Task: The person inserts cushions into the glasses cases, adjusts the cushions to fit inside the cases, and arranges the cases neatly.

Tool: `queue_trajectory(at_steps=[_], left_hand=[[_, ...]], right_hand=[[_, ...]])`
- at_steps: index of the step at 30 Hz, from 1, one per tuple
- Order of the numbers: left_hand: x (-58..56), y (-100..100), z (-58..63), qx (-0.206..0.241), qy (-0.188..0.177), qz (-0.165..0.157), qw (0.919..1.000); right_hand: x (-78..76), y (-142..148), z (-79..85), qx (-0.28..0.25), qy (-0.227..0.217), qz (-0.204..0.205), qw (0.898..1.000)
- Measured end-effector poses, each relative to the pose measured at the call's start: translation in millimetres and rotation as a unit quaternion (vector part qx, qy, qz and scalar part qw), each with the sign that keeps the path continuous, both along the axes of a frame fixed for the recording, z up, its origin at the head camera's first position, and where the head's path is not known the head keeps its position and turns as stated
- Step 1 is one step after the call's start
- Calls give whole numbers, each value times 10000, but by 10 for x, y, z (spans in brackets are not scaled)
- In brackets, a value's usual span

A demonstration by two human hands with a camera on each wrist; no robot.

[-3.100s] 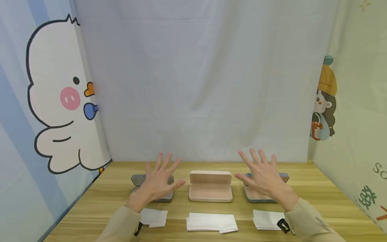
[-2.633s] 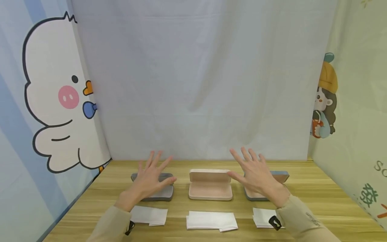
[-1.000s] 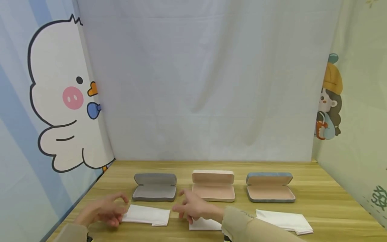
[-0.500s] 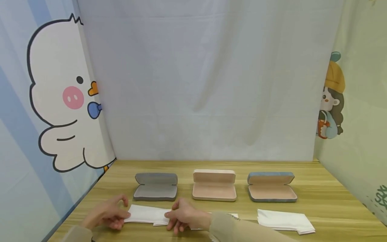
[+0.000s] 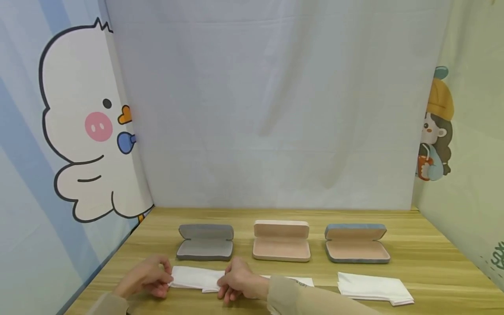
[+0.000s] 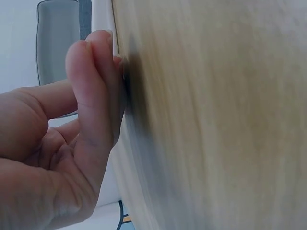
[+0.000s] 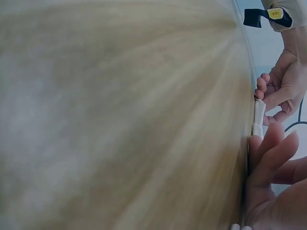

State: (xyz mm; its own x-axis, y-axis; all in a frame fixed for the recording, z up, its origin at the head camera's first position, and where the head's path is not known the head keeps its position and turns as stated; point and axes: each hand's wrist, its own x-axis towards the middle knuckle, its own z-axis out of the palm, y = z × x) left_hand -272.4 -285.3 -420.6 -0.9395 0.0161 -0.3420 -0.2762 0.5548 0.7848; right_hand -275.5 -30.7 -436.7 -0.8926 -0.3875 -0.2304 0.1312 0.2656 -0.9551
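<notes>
Three folded white cloths lie in a row on the wooden table. At the leftmost white cloth [image 5: 197, 278] both hands are at work in the head view. My left hand [image 5: 146, 276] pinches its left end between thumb and finger, the other fingers bent below. My right hand [image 5: 241, 280] pinches the right end, its forearm crossing over the middle white cloth [image 5: 305, 281] and hiding much of it. Seen from the right wrist, a thin strip of cloth [image 7: 258, 117] runs between the two hands, low over the tabletop.
Behind the cloths stand three glasses cases with lids raised: a grey case [image 5: 205, 248], a cream case with pink lining [image 5: 281, 248] and a blue case [image 5: 357, 250]. The right white cloth [image 5: 374, 288] lies flat. A pale curtain [image 5: 275, 109] closes off the table's back.
Both hands came down from raised and spread above the cases to the leftmost cloth. The right hand crossed leftward and took hold of its right end, the left hand its left end.
</notes>
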Motion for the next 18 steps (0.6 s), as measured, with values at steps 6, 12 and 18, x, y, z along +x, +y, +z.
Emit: queue_trajectory(at_steps=[6,12,18], left_hand=[[-10,-9,-6,191,95,-74,9997],[-47,-26,21,355,118,-46,9993],[-112,-24,90,393,179,71,9990]], right_hand=[[-17,-19,-5,-70,-13,-14,10000],[-68,-10,22,-243,-137,49,9996],[-185,40,132,-426,-290,272,9983]])
